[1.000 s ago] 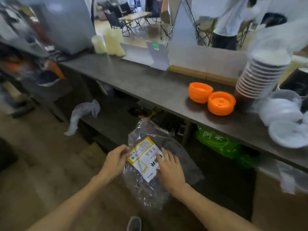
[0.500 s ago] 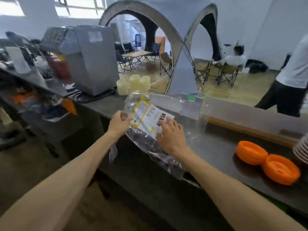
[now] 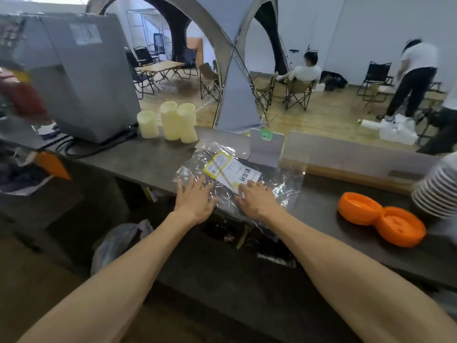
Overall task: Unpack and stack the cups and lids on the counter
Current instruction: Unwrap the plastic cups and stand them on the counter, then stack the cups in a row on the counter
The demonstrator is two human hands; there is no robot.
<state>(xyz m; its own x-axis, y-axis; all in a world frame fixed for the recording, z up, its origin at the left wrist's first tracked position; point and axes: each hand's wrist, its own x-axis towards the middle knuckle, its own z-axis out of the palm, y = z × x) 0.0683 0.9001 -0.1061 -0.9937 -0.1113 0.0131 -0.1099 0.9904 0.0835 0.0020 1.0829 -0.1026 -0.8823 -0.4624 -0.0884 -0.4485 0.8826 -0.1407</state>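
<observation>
Hands, left (image 3: 195, 201), right (image 3: 257, 201), flat on plastic bag (image 3: 279, 186), counter (image 3: 148, 159)

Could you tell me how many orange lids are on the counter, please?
2: one lid right of the bag, the other touching it nearer the counter edge. Each may be a stack.

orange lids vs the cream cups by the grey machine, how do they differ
The orange lids are low, flat discs in two short stacks near the counter's right end; the cream cups stand in three tall columns further left, by the grey machine. The lids are vivid orange, the cups pale. Both sit stacked on the counter, untouched by the hands.
</observation>
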